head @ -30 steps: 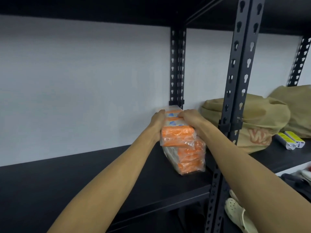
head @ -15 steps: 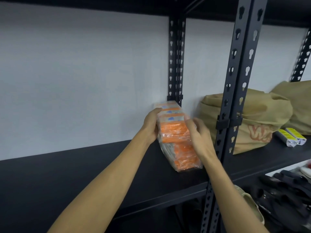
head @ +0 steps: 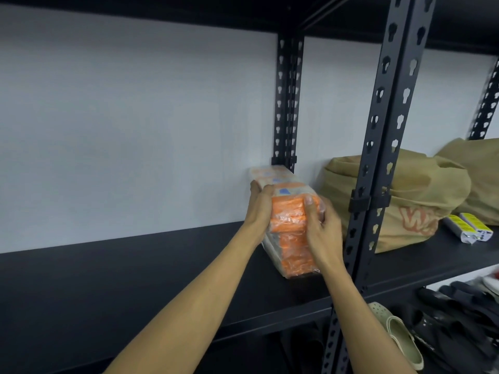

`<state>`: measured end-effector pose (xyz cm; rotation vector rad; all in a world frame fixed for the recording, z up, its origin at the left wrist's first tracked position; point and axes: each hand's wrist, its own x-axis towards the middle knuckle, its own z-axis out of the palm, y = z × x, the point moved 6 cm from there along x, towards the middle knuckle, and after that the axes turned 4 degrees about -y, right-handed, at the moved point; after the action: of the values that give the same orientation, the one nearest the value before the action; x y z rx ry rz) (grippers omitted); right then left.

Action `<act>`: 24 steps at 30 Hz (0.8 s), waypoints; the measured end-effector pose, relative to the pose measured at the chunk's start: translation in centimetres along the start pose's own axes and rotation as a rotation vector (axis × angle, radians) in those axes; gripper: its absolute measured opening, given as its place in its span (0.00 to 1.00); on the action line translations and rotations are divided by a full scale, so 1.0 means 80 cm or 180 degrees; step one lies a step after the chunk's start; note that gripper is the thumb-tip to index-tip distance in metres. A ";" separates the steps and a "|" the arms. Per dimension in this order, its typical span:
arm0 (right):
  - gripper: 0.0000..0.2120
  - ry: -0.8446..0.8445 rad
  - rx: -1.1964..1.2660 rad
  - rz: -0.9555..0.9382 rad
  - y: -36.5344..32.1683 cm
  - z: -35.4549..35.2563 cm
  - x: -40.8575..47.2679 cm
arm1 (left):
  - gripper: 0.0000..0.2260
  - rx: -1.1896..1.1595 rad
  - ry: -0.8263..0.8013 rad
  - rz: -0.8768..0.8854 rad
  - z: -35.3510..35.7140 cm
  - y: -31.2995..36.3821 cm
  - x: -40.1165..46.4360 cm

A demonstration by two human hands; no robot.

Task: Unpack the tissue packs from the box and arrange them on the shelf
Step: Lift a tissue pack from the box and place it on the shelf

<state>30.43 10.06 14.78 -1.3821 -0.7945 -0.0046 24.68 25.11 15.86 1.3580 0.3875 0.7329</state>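
Orange-and-white tissue packs (head: 293, 238) stand stacked in a row on the black shelf (head: 135, 265), running from the front toward the white wall by the rear upright. My left hand (head: 260, 209) grips the upper left side of the top pack, thumb over its top. My right hand (head: 322, 233) holds the right side of the same pack, thumb pressed on its orange front. The box is out of view.
A black slotted post (head: 378, 163) stands just right of my right hand. Beyond it lie tan bags (head: 415, 195) and two small yellow-white boxes (head: 468, 230). Shoes and dark items (head: 399, 336) sit on the lower level. The shelf stretches leftward.
My right hand slid from the side of the packs round to the front, thumb now on the orange face. My left hand shifted slightly forward on the top pack.
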 end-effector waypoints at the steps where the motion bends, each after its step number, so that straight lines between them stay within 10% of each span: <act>1: 0.19 0.0028 0.0018 -0.0001 0.002 0.000 0.001 | 0.19 -0.0024 0.0069 -0.0003 0.000 -0.005 0.000; 8: 0.19 0.0258 -0.0030 -0.0011 0.013 -0.003 0.008 | 0.16 -0.0193 0.0125 0.0050 0.012 -0.016 0.007; 16: 0.22 0.0338 -0.0061 0.0144 0.017 -0.006 0.016 | 0.40 0.0407 0.0205 -0.0182 0.011 -0.055 0.065; 21: 0.25 0.0440 -0.0088 0.0270 0.018 -0.011 0.016 | 0.21 0.0223 -0.0015 -0.0129 0.023 -0.009 0.009; 24: 0.26 0.0464 -0.0068 0.0319 0.015 -0.011 0.006 | 0.41 0.0215 0.0142 -0.0219 0.008 -0.031 0.015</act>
<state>31.78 9.81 13.99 -1.4234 -0.6049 -0.0357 26.56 25.38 13.77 1.3867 0.4958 0.6994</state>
